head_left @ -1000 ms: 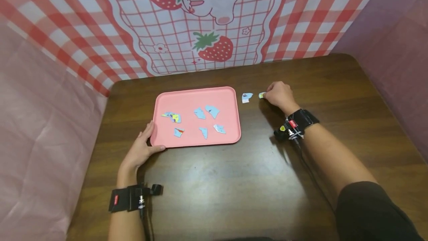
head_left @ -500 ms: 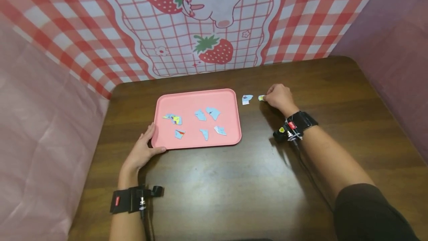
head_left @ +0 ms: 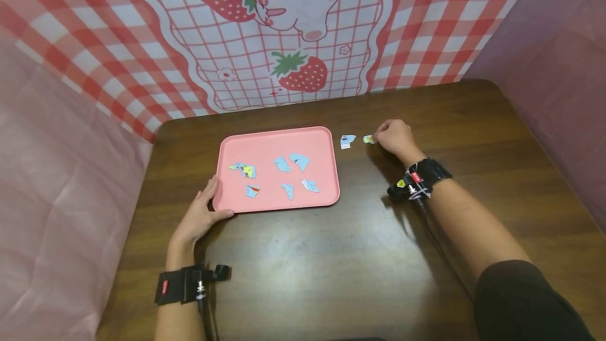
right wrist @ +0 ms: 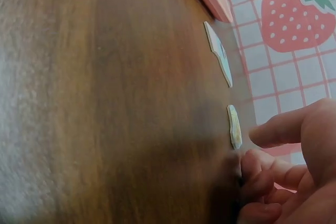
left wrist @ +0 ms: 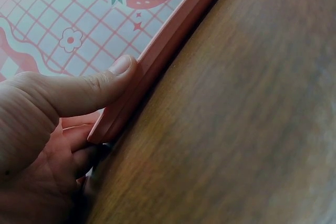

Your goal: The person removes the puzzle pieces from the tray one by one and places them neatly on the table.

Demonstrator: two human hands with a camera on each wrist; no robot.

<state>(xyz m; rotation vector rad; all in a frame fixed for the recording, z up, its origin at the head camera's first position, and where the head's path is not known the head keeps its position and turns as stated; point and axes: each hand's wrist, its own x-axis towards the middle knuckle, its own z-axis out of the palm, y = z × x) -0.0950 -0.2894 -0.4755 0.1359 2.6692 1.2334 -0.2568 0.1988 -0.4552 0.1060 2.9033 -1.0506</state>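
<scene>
My left hand [head_left: 199, 214] holds the near left corner of a pink tray [head_left: 279, 137]. In the left wrist view the thumb [left wrist: 118, 69] lies on the tray's rim, with the other fingers around the corner. To the right of the tray, my right hand [head_left: 396, 137] is down at a small yellow and light blue puzzle piece [head_left: 368, 139] lying on the table. The right wrist view shows its fingertips [right wrist: 257, 137] right at the end of that piece, thumb and finger a little apart. Between it and the tray lies a light blue and white puzzle piece [head_left: 347, 141].
Inside the tray lie several light blue puzzle pieces, among them one with yellow [head_left: 245, 170] and one with a red stripe [head_left: 253, 191]. A strawberry-print cloth [head_left: 303, 72] hangs behind the brown wooden table [head_left: 303, 267]. Cables run from both wrist cameras.
More of the yellow and light blue piece shows beside my right fingertips than before. My left hand stays at the tray's corner, and the pieces in the tray lie as before.
</scene>
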